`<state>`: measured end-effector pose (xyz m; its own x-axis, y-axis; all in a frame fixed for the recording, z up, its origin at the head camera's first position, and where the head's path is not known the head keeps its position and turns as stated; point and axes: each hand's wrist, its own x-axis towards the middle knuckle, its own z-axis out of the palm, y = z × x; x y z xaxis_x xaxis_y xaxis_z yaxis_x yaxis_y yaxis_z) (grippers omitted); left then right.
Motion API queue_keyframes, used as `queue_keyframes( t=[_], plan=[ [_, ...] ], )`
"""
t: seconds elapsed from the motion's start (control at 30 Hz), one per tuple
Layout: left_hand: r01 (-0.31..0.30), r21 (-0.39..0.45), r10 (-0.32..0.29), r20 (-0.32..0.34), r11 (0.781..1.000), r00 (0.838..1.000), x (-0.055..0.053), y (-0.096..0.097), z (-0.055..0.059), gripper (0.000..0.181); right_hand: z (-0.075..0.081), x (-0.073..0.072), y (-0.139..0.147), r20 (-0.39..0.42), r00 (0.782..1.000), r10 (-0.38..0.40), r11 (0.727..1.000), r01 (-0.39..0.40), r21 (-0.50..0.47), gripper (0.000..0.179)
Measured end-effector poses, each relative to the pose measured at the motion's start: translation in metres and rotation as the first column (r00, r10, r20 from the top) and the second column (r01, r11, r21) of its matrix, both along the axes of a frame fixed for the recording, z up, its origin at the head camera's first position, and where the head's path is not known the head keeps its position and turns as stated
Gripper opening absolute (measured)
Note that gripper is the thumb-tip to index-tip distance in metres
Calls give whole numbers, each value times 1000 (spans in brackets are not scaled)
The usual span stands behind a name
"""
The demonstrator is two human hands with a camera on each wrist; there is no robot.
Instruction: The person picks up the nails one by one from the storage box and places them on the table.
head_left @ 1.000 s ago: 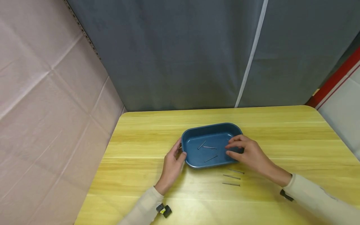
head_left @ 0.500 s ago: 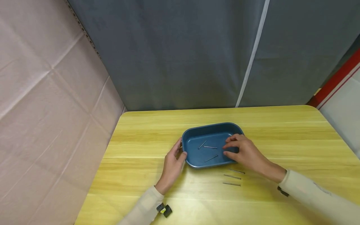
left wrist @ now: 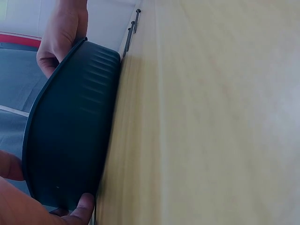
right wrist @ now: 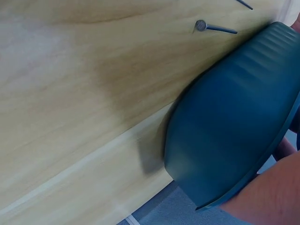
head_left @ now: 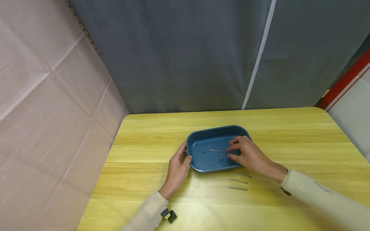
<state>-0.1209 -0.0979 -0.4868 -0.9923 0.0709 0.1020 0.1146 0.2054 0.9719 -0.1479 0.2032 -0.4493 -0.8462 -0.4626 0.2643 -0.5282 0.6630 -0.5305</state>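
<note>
A blue rectangular tray (head_left: 202, 160) rests on the table with three thin metal nails inside, one of them a slanted nail (head_left: 216, 162). My left hand (head_left: 177, 168) grips the tray's left end, its thumb near the rim; the left wrist view shows its fingers (left wrist: 84, 208) against the tray's end wall. My right hand (head_left: 250, 154) reaches over the right rim into the tray. Its thumb and fingers are apart, with nothing visible between them, to the right of the nails. Three more nails lie in front of the tray, including a nearest nail (head_left: 238, 188).
The wooden table (head_left: 150, 138) extends around the tray on every side. A dark grey curtain (head_left: 185, 64) hangs behind its far edge. A pale sheet-covered wall (head_left: 57, 128) borders the left side, and a red band (head_left: 344, 81) runs at the far right.
My right hand has moved left and slightly away from me, further into the tray. The left hand, the tray and the nails have stayed in place.
</note>
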Motion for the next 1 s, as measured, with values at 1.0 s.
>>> queue_keyframes(
  t=[1.0],
  plan=[
    [-2,13,2,0,1000,1000,1,0,1,63,-5,-24,-16,-41,999,20,986,-13,168,8]
  ],
)
